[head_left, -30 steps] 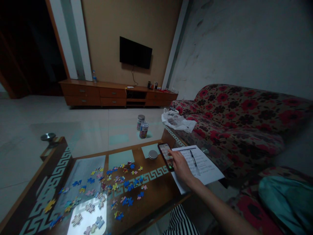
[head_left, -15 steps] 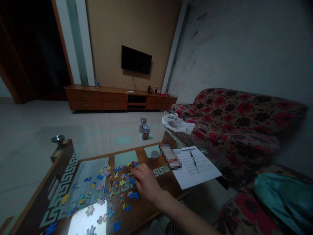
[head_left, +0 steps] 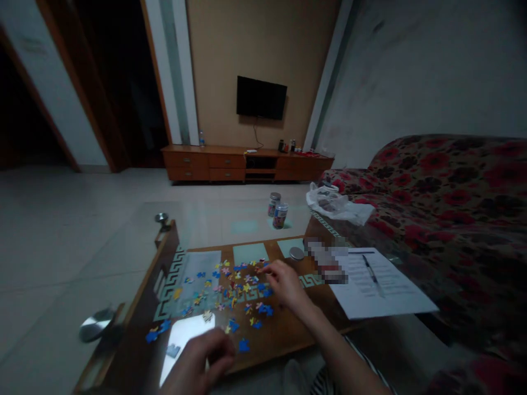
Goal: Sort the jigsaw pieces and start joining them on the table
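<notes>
Many small jigsaw puzzle pieces (head_left: 233,325), blue, yellow and pink, lie scattered over the glass-topped coffee table (head_left: 288,334). My right hand (head_left: 284,282) reaches over the far right of the spread. Its thumb and fingertips are pinched together at a small puzzle piece (head_left: 260,269), partly hidden by the fingers. My left hand (head_left: 201,356) is at the near edge, slightly blurred, its fingers bent and the thumb apart, with nothing seen in it. Close below its wrist side lies a pale piece (head_left: 173,350) on a bright reflection.
A round metal lid (head_left: 296,253) lies beyond my right hand. Two jars (head_left: 280,216) stand farther back by a white plastic bag (head_left: 337,204). To the right are printed sheets (head_left: 362,299) with a pen (head_left: 369,269). A flowered sofa (head_left: 448,203) borders the right.
The view has swung left, so everything sits farther right in the picture. My left hand has come in from below. My right hand stays at the far right of the pieces.
</notes>
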The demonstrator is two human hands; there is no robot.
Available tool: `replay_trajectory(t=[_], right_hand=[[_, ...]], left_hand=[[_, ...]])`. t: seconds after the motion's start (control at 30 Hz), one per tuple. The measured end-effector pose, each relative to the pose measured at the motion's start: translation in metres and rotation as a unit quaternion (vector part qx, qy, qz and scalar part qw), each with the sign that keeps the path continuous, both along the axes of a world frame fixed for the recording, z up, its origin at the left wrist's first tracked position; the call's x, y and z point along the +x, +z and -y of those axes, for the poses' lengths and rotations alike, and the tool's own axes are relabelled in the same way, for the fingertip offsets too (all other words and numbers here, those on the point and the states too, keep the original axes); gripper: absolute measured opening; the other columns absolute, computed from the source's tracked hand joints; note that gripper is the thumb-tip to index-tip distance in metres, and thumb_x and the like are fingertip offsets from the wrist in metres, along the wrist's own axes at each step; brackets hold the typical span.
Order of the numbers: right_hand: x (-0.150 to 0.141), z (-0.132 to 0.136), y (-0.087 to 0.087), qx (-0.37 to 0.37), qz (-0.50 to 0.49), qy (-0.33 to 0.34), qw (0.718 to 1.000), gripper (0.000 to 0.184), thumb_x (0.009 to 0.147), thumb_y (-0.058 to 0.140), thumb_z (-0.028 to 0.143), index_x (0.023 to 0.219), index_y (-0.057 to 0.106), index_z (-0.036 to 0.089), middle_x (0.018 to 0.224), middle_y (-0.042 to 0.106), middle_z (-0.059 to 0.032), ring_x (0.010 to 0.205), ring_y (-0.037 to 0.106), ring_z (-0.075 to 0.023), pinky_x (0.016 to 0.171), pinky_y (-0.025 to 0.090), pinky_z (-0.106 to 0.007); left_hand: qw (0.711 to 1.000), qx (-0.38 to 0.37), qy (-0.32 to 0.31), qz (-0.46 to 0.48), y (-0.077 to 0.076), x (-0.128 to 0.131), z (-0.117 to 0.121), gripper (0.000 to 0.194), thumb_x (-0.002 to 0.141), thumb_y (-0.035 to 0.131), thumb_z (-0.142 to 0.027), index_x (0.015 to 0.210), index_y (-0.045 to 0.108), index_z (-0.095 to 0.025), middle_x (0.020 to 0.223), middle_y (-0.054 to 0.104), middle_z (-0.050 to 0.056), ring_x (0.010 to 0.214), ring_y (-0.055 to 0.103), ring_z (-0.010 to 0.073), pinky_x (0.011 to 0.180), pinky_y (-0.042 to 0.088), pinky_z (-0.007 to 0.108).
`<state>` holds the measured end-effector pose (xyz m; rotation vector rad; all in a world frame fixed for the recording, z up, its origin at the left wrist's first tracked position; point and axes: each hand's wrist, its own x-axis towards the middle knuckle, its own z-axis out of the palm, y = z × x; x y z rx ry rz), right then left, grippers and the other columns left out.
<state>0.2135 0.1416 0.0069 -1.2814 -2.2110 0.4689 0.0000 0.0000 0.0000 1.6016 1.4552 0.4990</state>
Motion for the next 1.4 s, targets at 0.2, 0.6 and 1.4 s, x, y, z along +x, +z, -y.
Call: replay_trajectory(t=[0.2,0.6,1.4], right_hand=[[0.003,-0.022,-0.011,-0.039,0.043,0.024,0.998,0.021,0.076,0.053,0.007,0.079,0.071,0.018,0.085,0.069,-0.0077,0.083,0.063,-0.0215,0.077,0.044,-0.032],[-0.060,0.011,-0.021,-0.078,0.076,0.185,0.977,0.016,0.080,0.061,0.006,0.084,0.070,0.018,0.088,0.068,-0.0048,0.084,0.060,-0.0173,0.074,0.043,-0.026],[-0.046,0.064,-0.005,-0.137,0.206,0.197,0.949,0.016,0.071,0.060,0.004,0.079,0.067,0.016,0.086,0.068,-0.0063,0.079,0.061,-0.0190,0.064,0.039,-0.028]], left_hand=[[0.966,0.127,0.163,-0.153,0.023,-0.081,-0.040,0.011,0.077,0.049,-0.025,0.075,0.058,-0.019,0.082,0.065,0.006,0.080,0.060,0.0206,0.074,0.043,0.031],[0.959,0.097,0.151,-0.219,-0.008,-0.102,-0.003,0.014,0.075,0.047,-0.018,0.081,0.059,-0.019,0.089,0.062,0.006,0.087,0.057,0.0209,0.077,0.042,0.032],[0.960,0.026,0.053,-0.274,-0.005,-0.076,0.009,0.025,0.077,0.038,-0.013,0.086,0.060,-0.019,0.097,0.057,0.006,0.091,0.054,0.0217,0.074,0.038,0.032]])
